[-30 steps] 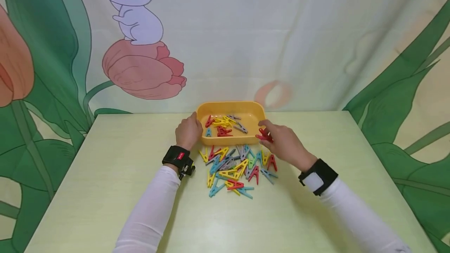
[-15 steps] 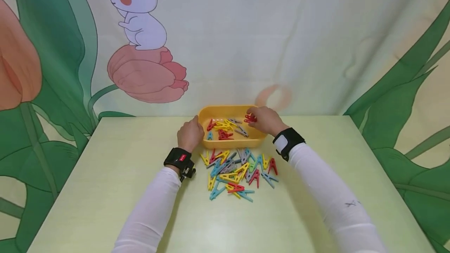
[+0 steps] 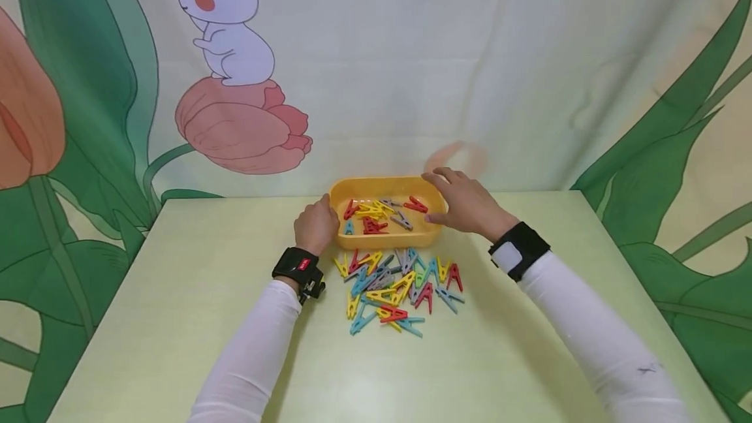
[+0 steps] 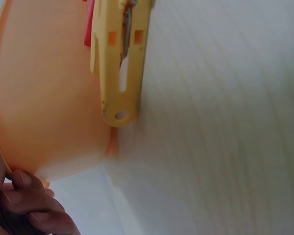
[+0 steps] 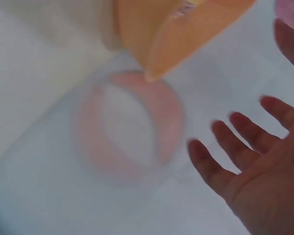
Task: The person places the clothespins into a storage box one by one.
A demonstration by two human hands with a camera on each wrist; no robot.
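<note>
A shallow yellow plastic bin [image 3: 384,240] stands at the back of the table with several red, yellow, grey and blue clothespins [image 3: 371,209] in it. My left hand [image 3: 316,226] grips the bin's left end; in the left wrist view its fingers [image 4: 24,200] curl at the rim. At the bin's right end is my right hand [image 3: 467,204], fingers spread and nothing held. A red clothespin [image 3: 416,204] lies inside the bin near that hand. In the right wrist view the right hand [image 5: 264,161] shows bare fingers beside the bin's corner [image 5: 161,49].
In front of the bin, a loose pile of clothespins [image 3: 388,289] in yellow, blue, grey, red and green lies on the pale table [image 3: 376,377]. One yellow clothespin [image 4: 120,63] shows close up beside the bin's wall. A printed curtain [image 3: 376,83] hangs right behind the table.
My right hand carried red clothespins over the bin's right side and let go. A red one now lies there, and the hand has drawn back rightward, fingers spread. The left hand stays put.
</note>
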